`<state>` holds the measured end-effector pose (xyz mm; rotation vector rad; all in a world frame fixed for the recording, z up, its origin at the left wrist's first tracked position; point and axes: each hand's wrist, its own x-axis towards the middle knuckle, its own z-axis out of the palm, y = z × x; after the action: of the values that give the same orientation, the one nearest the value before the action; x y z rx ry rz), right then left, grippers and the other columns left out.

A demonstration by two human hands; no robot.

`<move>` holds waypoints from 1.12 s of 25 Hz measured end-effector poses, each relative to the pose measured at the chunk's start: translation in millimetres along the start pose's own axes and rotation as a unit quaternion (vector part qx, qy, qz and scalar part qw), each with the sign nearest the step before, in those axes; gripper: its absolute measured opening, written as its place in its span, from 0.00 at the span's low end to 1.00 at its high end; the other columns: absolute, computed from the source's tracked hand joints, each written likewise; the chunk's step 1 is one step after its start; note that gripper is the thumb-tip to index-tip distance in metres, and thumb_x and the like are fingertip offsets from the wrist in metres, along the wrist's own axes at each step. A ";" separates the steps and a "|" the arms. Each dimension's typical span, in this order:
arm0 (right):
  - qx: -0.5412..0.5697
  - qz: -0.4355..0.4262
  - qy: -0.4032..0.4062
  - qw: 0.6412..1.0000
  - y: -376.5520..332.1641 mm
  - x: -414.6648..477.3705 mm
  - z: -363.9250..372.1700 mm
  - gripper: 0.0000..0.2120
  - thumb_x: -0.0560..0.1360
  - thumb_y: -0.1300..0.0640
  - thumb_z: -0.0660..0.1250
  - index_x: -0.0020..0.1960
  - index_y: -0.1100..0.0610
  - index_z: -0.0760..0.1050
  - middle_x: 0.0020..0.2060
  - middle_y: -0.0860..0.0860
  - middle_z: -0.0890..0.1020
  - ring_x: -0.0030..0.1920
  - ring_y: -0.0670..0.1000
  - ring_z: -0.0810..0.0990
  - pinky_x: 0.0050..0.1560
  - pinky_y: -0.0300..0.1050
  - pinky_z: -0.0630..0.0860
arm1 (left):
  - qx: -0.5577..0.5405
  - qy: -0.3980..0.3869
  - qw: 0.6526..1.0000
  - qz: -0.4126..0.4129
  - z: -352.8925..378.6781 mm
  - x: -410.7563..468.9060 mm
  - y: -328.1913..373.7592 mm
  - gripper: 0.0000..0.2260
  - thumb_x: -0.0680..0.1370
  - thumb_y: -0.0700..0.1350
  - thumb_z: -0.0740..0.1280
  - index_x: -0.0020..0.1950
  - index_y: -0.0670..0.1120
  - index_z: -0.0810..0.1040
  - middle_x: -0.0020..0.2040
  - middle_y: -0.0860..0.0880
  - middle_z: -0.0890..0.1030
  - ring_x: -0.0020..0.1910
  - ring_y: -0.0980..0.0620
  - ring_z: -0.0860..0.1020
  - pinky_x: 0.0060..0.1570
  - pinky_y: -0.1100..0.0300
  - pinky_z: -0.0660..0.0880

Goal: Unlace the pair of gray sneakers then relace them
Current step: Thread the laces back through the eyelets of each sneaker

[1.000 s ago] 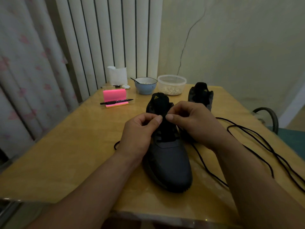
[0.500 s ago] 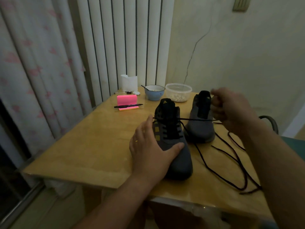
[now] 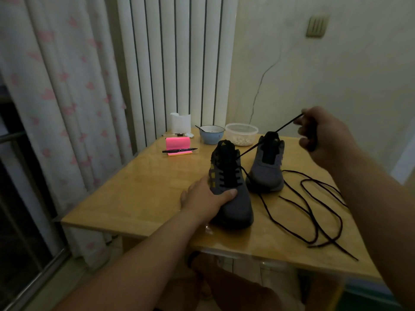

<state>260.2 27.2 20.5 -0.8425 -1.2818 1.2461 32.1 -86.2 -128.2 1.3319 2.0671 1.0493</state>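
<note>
Two gray sneakers stand on a wooden table (image 3: 139,194). The near sneaker (image 3: 233,189) has a black tongue and black lace through its lower eyelets. My left hand (image 3: 206,196) holds it down at the toe, thumb across the top. My right hand (image 3: 323,135) is raised to the right and pinches a black lace (image 3: 258,145), pulled taut from the near sneaker's upper eyelets. The far sneaker (image 3: 267,169) stands behind it with no lace visible in it. A loose black lace (image 3: 314,203) lies in loops on the table to the right.
At the back of the table are a pink sticky-note pad (image 3: 178,144) with a black pen (image 3: 179,150), a blue bowl (image 3: 211,134), a clear tub (image 3: 241,134) and a white holder (image 3: 180,123). Curtains hang on the left, a wall stands behind.
My right hand has risen up and to the right, drawing the lace out longer. My left hand moved from the eyelets down onto the toe and holds the sneaker.
</note>
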 end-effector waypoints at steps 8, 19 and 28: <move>0.125 -0.028 -0.004 0.992 -16.9 8.8 -19.3 0.14 0.81 0.54 0.63 0.37 0.53 0.69 0.35 0.48 0.79 0.29 0.46 0.64 0.28 0.38 0.58 | -0.139 -0.121 0.982 0.043 -13.9 13.2 -10.3 0.36 0.77 0.57 0.76 0.81 0.52 0.66 0.74 0.52 0.76 0.68 0.53 0.77 0.70 0.48 0.76; -0.119 -0.062 -0.199 0.971 -14.8 1.8 41.8 0.12 0.84 0.51 0.63 0.48 0.57 0.77 0.47 0.56 0.86 0.32 0.47 0.71 0.31 0.41 0.64 | -0.086 -0.166 0.945 0.270 -50.2 29.1 114.8 0.21 0.82 0.47 0.65 0.76 0.51 0.72 0.61 0.50 0.85 0.64 0.56 0.81 0.70 0.50 0.73; -0.149 -0.046 -0.169 0.973 -3.2 13.2 20.3 0.14 0.84 0.48 0.64 0.52 0.59 0.80 0.44 0.51 0.86 0.34 0.48 0.74 0.35 0.43 0.67 | -0.145 -0.155 0.948 0.238 -43.7 39.4 110.7 0.15 0.87 0.51 0.62 0.52 0.45 0.84 0.44 0.46 0.82 0.46 0.46 0.80 0.57 0.50 0.78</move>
<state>239.3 35.7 29.8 -0.7891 -1.7959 1.1731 45.2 -39.3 -12.6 1.7492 1.3336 1.1886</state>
